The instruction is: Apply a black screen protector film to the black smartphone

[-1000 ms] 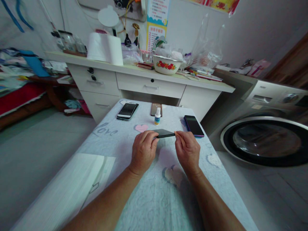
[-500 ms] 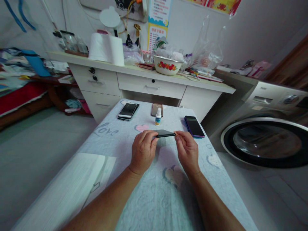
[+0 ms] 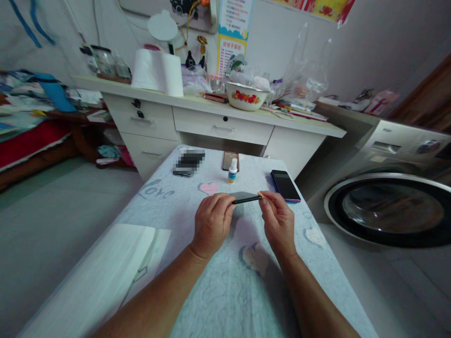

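Note:
A dark smartphone (image 3: 246,198) is held nearly flat above the table, seen almost edge-on. My left hand (image 3: 213,220) grips its left end, fingers and thumb closed on it. At the other end, my right hand (image 3: 279,218) pinches the phone between thumb and fingers. Just beyond stands a small white spray bottle (image 3: 232,172) with a blue and yellow label. Behind that bottle lies a phone or case with a brownish face (image 3: 227,160). Dark phones in a stack (image 3: 286,186) lie to the right; more phones (image 3: 183,174), partly blurred out, lie at the back left.
A cloth with hearts and "Love" lettering covers the table (image 3: 211,281). White drawers (image 3: 221,127) stand against its far end, topped by a flowered bowl (image 3: 246,97) and paper rolls (image 3: 155,70). To the right is a washing machine (image 3: 387,155) with a round door.
Both hands and the phone have shifted slightly right and down in view. The phone tilts a little more, its right end higher. The grip is unchanged.

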The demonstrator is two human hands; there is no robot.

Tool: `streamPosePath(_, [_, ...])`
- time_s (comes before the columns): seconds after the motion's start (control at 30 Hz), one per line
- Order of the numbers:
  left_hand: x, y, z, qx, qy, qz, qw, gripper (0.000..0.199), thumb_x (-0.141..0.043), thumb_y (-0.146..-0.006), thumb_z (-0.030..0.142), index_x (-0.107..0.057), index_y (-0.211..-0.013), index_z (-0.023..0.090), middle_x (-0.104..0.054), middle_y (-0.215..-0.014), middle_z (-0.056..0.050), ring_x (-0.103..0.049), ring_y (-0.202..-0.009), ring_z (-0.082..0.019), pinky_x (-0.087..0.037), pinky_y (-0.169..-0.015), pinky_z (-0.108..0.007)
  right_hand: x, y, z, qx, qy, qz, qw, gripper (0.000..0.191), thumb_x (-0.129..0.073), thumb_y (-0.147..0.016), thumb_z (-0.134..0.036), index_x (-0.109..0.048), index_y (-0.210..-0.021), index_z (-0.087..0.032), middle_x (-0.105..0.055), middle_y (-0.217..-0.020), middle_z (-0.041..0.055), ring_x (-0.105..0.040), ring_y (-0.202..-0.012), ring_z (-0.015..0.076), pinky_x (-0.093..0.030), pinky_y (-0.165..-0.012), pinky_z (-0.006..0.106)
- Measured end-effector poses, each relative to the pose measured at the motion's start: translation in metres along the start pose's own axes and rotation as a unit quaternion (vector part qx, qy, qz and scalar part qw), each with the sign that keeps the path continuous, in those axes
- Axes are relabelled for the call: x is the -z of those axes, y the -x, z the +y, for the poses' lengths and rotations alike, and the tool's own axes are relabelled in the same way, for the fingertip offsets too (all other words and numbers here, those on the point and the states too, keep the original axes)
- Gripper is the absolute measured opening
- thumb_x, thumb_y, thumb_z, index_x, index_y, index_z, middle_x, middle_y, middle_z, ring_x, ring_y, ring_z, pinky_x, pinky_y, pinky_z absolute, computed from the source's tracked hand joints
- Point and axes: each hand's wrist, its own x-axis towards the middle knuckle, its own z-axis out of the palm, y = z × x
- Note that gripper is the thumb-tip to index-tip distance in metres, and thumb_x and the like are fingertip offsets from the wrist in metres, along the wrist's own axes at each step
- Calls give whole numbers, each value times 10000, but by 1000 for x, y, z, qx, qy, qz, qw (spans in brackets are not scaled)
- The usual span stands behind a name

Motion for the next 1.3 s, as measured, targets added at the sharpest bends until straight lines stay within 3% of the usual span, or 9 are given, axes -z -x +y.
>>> streamPosePath(0.17, [-1, 1, 0, 3, 13, 4, 1000, 131, -510, -908, 205, -603, -999, 187, -676, -954, -56, -627, -920, -187, -498, -827, -322, 3, -1, -8, 19, 0, 11, 1000, 164, -544, -913, -275, -653, -1022, -219, -633, -895, 31, -603, -820, 161, -493, -729, 304])
streamPosePath(0.33, [-3, 3, -1, 0, 42, 2, 999, 134, -515, -891, 158, -591, -1001, 171, -671, -961, -64, -625, -931, -182, -505, -844, -318, 4, -2, -16, 71, 31, 23, 997, 157, -537, -912, -213, -650, -1019, -222, -621, -882, 31, -600, -847, 169, -483, -765, 317])
streamPosePath(0.8, [-9, 5, -1, 55, 104, -108, 987, 131, -545, -833, 101, -597, -909, 193, -679, -875, -26, -634, -838, -176, -488, -769, -300, 5, -1, -21, 190, 140, 4, 972, 214, -508, -908, -123, -616, -1069, -214, -594, -862, 38, -594, -798, 153, -495, -722, 287])
streamPosePath(0.97, [-11, 5, -5, 79, 91, -179, 977, 96, -579, -823, 122, -614, -873, 196, -677, -845, -16, -618, -828, -179, -454, -775, -308, -2, 2, -15, 190, 163, -21, 968, 194, -499, -918, -137, -609, -1065, -201, -589, -866, 39, -594, -787, 144, -498, -718, 268])
streamPosePath(1.3, [-17, 9, -14, 95, 67, -239, 964, 119, -610, -761, 108, -621, -847, 189, -643, -899, -31, -587, -900, -199, -443, -812, -318, -16, 11, -2, 169, 171, -93, 966, 213, -464, -936, -160, -609, -1088, -196, -603, -900, 50, -597, -808, 146, -496, -738, 256])
